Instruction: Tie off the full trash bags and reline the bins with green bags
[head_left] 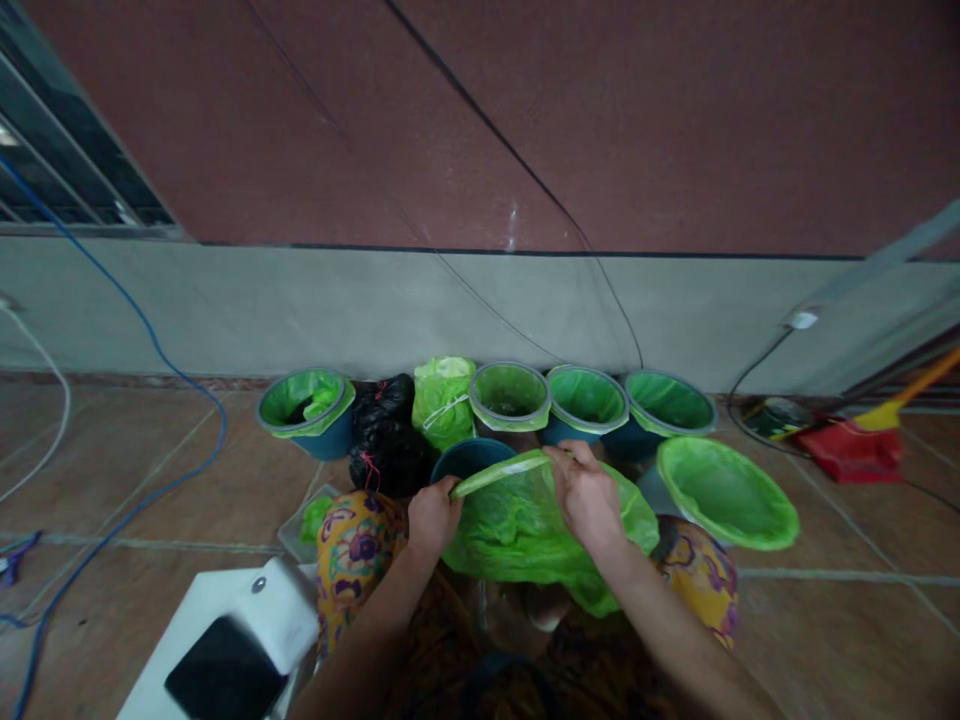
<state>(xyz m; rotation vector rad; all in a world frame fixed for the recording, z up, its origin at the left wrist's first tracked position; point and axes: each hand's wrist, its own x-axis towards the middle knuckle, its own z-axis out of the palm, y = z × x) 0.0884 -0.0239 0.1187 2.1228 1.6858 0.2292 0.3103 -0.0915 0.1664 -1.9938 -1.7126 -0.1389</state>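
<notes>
A green plastic bag (517,520) is stretched between my two hands by its rim. My left hand (436,522) is closed on the left end of the rim. Farther along the same edge, my right hand (586,492) pinches the plastic. Just behind the bag stands a dark blue bin (472,457), partly hidden by it; no liner shows on its visible rim. To the right of my right hand, a tilted bin is covered inside and over its rim by a green liner (727,495).
Along the wall stand several bins with green liners, such as the left one (322,440). Among them sit black tied bags (386,440) and a full green bag (444,400). A red dustpan (851,450) lies right. A blue cable (150,335) crosses the floor left, near a white box (202,600).
</notes>
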